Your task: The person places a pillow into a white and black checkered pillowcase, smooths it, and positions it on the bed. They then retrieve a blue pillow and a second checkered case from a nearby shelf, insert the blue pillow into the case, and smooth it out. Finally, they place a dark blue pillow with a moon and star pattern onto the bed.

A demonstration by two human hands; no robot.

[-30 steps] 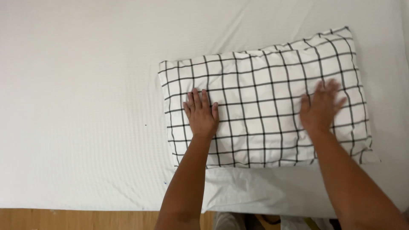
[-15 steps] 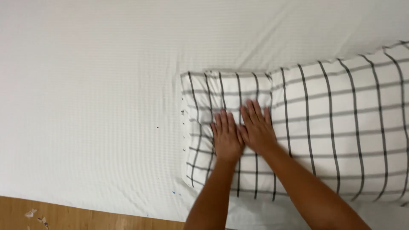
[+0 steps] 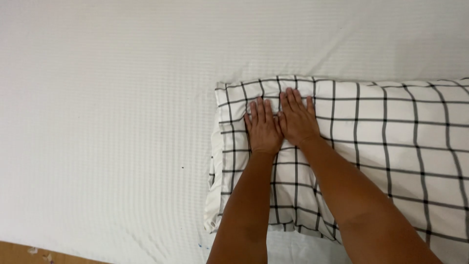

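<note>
Checked pillow [image 3: 371, 156] on the white bed [image 3: 107, 122], both hands flat on its left end.

Left hand [image 3: 264, 128] and right hand [image 3: 298, 120] lie side by side — fingers extended, apparently touching, each grip gripping nothing — with wooden floor [image 3: 29, 252] at the bottom-left corner.

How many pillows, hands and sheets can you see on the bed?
Checked pillow: 1
Hands, left hand and right hand, both flat on the pillow: 2
White sheet: 1
Total: 4
</note>
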